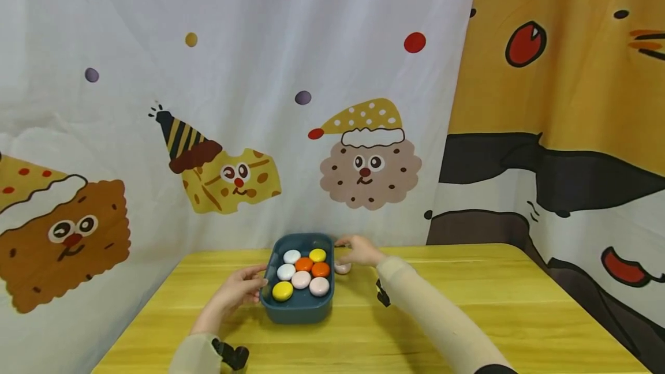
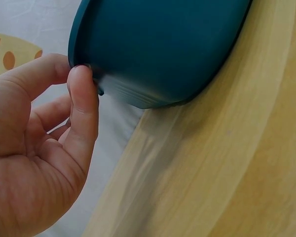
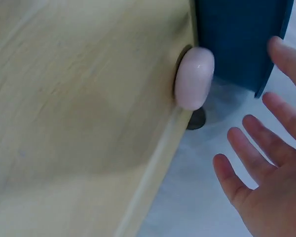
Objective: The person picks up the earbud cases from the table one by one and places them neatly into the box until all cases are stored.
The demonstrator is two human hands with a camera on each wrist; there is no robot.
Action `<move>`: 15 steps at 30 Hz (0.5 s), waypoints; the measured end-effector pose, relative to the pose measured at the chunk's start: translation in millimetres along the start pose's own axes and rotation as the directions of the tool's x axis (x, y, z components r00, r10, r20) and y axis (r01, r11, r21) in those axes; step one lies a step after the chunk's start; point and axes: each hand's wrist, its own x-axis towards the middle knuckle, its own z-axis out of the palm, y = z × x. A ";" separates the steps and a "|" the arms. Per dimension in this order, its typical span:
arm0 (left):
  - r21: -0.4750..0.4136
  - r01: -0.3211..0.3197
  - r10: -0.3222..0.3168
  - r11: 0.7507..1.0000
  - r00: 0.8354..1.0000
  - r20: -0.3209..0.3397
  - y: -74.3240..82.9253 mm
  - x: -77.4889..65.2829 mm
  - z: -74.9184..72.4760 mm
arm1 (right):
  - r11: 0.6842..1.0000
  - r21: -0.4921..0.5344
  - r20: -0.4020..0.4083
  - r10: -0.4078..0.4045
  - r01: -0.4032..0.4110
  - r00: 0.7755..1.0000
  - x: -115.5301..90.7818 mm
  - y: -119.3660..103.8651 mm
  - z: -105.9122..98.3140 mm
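A dark teal plastic bin [image 1: 298,314] stands near the back of the table. Glossy rounded discs lie inside it, among them a yellow disc [image 1: 283,291], an orange disc [image 1: 320,269], a white disc [image 1: 286,272] and a pale pink disc [image 1: 300,279]. My left hand [image 1: 240,290] pinches the bin's left rim between thumb and fingers, shown close up in the left wrist view. At the opposite side, my right hand [image 1: 362,250] has its fingers spread, one fingertip right at the rim. Below that hand, a loose pink disc [image 3: 194,79] sits on the table beside the bin.
The wood-grain table [image 1: 467,287] runs up to a white cloth backdrop [image 1: 249,27] with cartoon prints. A tan printed cloth [image 1: 561,85] hangs at the right. In the right wrist view, a small dark round thing [image 3: 197,119] shows by the table's edge.
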 end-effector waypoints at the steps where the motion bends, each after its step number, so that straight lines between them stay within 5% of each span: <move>1: -0.001 0.002 -0.002 1.000 1.000 0.002 0.1 0.3 0.3 | 1.000 0.006 0.004 0.007 -0.007 1.000 0.1 3.2 0.8; 7: -0.007 0.003 -0.003 1.000 1.000 -0.003 1.4 1.9 0.0 | 0.998 0.016 0.023 0.065 -0.065 0.998 0.3 11.2 4.9; 15: -0.007 0.000 0.000 1.000 1.000 0.011 1.4 1.7 -1.6 | 0.992 -0.105 0.026 0.070 -0.067 0.997 4.3 15.5 18.6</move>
